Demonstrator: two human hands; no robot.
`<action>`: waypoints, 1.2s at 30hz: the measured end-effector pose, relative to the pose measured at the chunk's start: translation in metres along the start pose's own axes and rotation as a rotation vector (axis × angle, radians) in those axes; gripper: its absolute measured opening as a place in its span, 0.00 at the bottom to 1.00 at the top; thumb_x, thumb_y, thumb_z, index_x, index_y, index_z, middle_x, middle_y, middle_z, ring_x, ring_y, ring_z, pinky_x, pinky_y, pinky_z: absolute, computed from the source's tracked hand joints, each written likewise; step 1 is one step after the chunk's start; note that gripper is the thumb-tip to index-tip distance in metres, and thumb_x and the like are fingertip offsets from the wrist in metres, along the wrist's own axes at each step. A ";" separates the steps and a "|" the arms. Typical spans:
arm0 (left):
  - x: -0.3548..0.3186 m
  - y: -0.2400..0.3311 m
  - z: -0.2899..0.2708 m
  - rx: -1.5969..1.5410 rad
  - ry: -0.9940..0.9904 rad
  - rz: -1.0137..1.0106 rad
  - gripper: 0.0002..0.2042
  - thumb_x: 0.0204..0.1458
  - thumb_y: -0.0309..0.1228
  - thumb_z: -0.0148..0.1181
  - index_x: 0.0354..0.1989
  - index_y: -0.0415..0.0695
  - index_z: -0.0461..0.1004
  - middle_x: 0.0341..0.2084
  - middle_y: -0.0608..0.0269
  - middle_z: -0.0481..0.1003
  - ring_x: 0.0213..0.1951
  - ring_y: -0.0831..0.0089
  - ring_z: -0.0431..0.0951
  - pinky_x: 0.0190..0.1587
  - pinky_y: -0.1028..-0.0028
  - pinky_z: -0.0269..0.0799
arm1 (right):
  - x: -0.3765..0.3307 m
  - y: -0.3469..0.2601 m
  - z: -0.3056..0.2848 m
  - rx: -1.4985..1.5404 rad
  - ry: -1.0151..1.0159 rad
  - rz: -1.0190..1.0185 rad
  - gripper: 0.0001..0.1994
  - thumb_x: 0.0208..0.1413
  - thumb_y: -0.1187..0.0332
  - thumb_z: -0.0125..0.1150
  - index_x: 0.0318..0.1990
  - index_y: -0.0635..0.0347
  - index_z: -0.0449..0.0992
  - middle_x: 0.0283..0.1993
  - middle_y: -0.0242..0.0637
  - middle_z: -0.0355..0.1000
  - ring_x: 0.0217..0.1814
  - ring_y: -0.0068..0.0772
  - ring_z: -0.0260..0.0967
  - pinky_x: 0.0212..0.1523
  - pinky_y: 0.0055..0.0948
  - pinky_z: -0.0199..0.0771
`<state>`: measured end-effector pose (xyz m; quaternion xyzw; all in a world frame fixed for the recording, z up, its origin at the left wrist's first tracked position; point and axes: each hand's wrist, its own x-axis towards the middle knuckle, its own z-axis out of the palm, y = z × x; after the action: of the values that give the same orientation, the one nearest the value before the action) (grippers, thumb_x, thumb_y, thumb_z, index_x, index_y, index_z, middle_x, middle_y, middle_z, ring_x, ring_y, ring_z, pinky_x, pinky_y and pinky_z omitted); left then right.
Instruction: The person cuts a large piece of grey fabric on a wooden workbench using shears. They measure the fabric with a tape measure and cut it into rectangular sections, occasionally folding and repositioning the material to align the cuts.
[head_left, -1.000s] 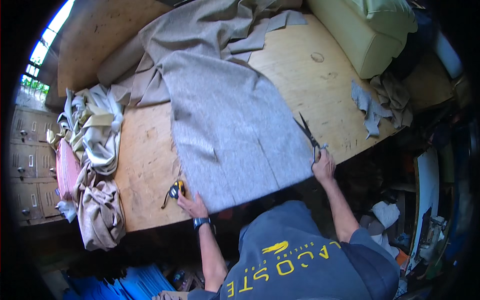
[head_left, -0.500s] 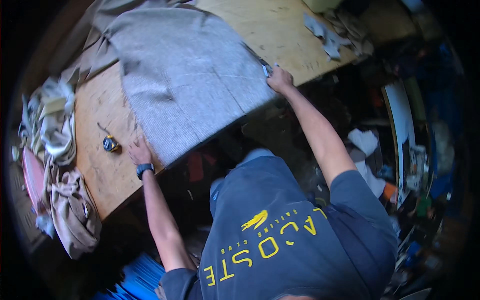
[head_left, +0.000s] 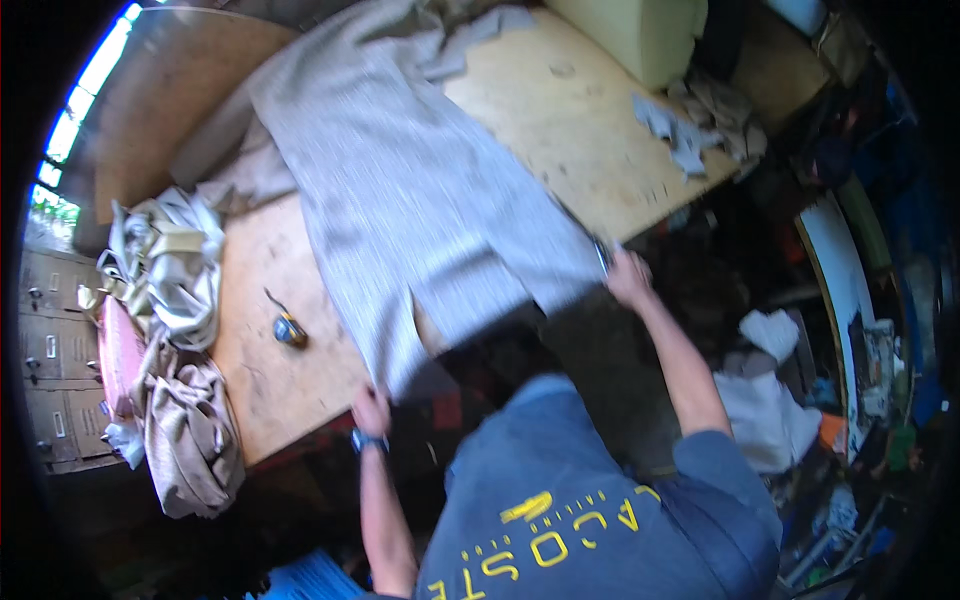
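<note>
The near end of the grey cloth has come up off the desk. Half a second ago it lay flat with two dark lines running inward from its near edge; now those lines gape as slits, parting a left flap, a middle flap and a right flap. That suggests the lines are cuts right through the weave, and that the near end is being pulled or shaken.

The left hand, which had been spread on the wood beside the near left corner, now pinches that corner just beyond the desk's near edge. The right hand is closed around the scissors at the near right corner; whether it grips cloth too, I cannot tell.

The cloth is matt, soft and finely streaked — pliable enough to ripple — and runs from the far side to the near edge in one long strip. The desk is pale, scuffed wood. A rounded black-and-yellow tape measure sits left of the cloth. Farther left, smooth, shiny pale fabric lies folded above a duller, wrinkled tan cloth; on the far right, ragged grey scraps lie near a boxy, pale green padded piece.
</note>
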<state>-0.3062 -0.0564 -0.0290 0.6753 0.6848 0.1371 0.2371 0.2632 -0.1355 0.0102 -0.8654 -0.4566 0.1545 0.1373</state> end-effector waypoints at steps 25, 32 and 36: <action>-0.076 -0.044 0.103 -0.420 0.240 -0.406 0.14 0.49 0.29 0.66 0.41 0.35 0.75 0.37 0.52 0.77 0.40 0.61 0.78 0.47 0.65 0.73 | -0.157 0.007 0.038 0.195 0.115 0.077 0.19 0.49 0.55 0.72 0.32 0.60 0.71 0.24 0.43 0.70 0.27 0.46 0.70 0.30 0.45 0.67; -0.045 0.024 0.127 -0.307 -0.205 -0.440 0.21 0.48 0.37 0.67 0.43 0.29 0.76 0.39 0.39 0.79 0.43 0.56 0.81 0.44 0.65 0.74 | -0.143 -0.063 0.028 0.278 -0.092 -0.089 0.23 0.47 0.53 0.75 0.27 0.59 0.65 0.20 0.36 0.65 0.22 0.38 0.67 0.28 0.40 0.68; -0.003 0.045 0.154 0.177 -0.727 -0.214 0.24 0.54 0.46 0.52 0.49 0.36 0.77 0.50 0.40 0.75 0.54 0.49 0.75 0.58 0.57 0.69 | -0.132 -0.112 0.020 0.356 -0.218 -0.186 0.24 0.46 0.50 0.75 0.27 0.60 0.67 0.21 0.37 0.67 0.23 0.37 0.69 0.29 0.38 0.70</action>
<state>-0.1890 -0.0778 -0.1367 0.6223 0.6318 -0.1965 0.4182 0.1010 -0.1820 0.0532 -0.7598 -0.5120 0.3120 0.2513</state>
